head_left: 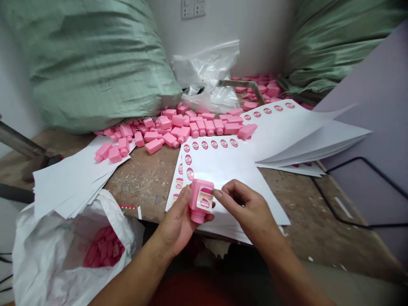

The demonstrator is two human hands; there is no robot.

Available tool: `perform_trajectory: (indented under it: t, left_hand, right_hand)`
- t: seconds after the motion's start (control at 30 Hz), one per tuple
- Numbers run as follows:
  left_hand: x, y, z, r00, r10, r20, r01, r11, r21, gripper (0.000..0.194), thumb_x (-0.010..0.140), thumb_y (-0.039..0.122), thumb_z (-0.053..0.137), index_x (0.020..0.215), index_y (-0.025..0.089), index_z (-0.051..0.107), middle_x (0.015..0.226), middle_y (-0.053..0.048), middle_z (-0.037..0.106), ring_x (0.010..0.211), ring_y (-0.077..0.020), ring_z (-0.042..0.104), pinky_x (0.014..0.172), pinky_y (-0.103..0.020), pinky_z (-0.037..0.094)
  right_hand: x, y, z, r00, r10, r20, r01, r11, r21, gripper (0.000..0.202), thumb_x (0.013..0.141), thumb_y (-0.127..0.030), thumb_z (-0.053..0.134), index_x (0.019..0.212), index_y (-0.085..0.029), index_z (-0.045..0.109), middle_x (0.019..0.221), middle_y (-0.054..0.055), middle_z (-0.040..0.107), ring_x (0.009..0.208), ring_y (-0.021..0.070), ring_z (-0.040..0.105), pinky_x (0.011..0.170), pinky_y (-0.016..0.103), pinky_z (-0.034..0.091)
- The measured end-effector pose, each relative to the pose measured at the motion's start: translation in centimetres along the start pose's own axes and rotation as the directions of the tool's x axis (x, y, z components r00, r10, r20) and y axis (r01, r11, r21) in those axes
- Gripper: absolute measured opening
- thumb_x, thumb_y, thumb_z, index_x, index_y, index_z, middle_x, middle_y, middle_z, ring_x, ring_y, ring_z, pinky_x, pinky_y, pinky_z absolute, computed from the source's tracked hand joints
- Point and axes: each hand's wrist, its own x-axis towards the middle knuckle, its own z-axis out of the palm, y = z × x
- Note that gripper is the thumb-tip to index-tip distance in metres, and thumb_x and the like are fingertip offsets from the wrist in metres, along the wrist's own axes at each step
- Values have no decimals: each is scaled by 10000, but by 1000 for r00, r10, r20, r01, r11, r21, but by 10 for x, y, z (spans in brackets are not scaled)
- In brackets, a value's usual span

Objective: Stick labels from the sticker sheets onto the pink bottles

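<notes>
My left hand [178,223] is closed round a small pink plastic bottle [195,204], held with its neck pointing down. On the face turned to me lies a printed sticker [205,199] with a pink and cream design. My right hand [247,206] has its fingers curled, and its fingertips pinch at the sticker's upper right corner. Just beyond my hands is a white sticker sheet [219,163], with a row of oval labels along its top and more down its left side. A heap of pink bottles [178,123] lies behind the sheet.
At lower left an open white sack [41,250] holds several pink bottles. White paper sheets [73,174] lie at left, and more sticker sheets [287,136] curl up at right. Large green sacks [95,63] stand behind. A black wire frame [360,159] leans at right.
</notes>
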Motion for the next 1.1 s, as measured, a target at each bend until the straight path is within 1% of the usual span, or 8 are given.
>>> perform_trajectory:
  t: [0.27,0.43,0.6,0.73,0.83,0.93,1.0,1.1]
  left_hand:
    - [-2,-2,-1,999,-10,36,9,999,40,358,846,460,609,1101,210,611,989,-60,615,925,-191,601,751,-300,511]
    - [-4,-1,2,1000,-17,2,16,996,93,340,798,307,687,1117,231,599,1095,-41,603,921,-149,585,764,-272,499]
    - [-4,-3,3,1000,-9,-29,13,991,134,385,767,230,682,1144,219,605,1135,-63,614,1009,-205,601,781,-298,506]
    - [-5,-3,2,998,-40,-47,46,990,137,372,783,253,675,1135,154,609,1124,-117,631,904,-192,633,704,-267,509]
    - [-7,-3,2,997,-62,-54,68,990,123,374,776,248,689,1122,138,599,1113,-127,631,885,-184,637,702,-261,512]
    - [-9,-6,5,997,-59,-41,64,989,130,398,730,170,711,1111,173,594,1057,-75,632,860,-150,623,707,-245,510]
    - [-9,-8,7,998,-54,-41,60,986,155,428,697,138,722,1102,190,592,1039,-59,627,847,-139,618,684,-227,499]
    - [-13,-3,2,996,-63,-61,77,965,252,483,680,183,744,1131,205,574,1100,-84,623,897,-172,629,668,-225,490]
  right_hand:
    - [1,5,0,1000,-6,9,6,1000,-26,321,784,-426,617,606,-211,457,560,-50,422,549,106,371,511,246,324]
    - [0,9,2,1000,-21,-8,21,998,-67,317,793,-449,601,619,-213,480,561,-49,431,538,107,400,504,243,340]
    - [-2,11,3,992,-116,-56,98,961,-260,317,819,-475,571,639,-221,508,558,-32,509,533,122,442,526,262,352]
    - [0,14,-3,951,-226,-211,115,893,-435,299,823,-503,549,703,-230,569,617,5,594,571,153,464,594,303,360]
    - [-1,10,-5,957,-170,-234,85,939,-333,296,820,-519,538,761,-230,562,662,13,601,595,161,498,593,302,382]
    - [-3,5,1,983,-154,-96,131,967,-218,287,739,-500,640,830,-239,563,679,-7,595,621,162,533,589,288,410]
    - [-3,3,6,989,-141,-54,129,975,-182,298,718,-473,670,873,-244,560,657,-30,562,597,151,524,572,275,406]
    - [1,7,8,983,-133,-123,117,984,-133,285,754,-469,641,894,-240,544,641,-46,520,575,136,492,570,269,401]
